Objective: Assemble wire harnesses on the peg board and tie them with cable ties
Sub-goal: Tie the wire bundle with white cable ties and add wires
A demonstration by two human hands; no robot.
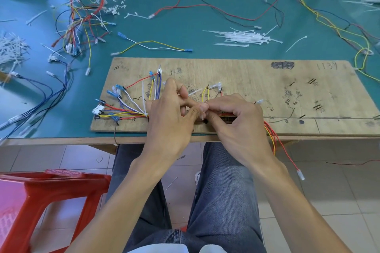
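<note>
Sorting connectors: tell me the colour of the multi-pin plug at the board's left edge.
White; the plug shows best in the head view.

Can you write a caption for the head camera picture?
Left hand and right hand pinch at a wire bundle on the board, cable ties nearby.

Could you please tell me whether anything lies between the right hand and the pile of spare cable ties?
Nothing visible: between the right hand and the cable ties there is only bare board and green mat.
</note>
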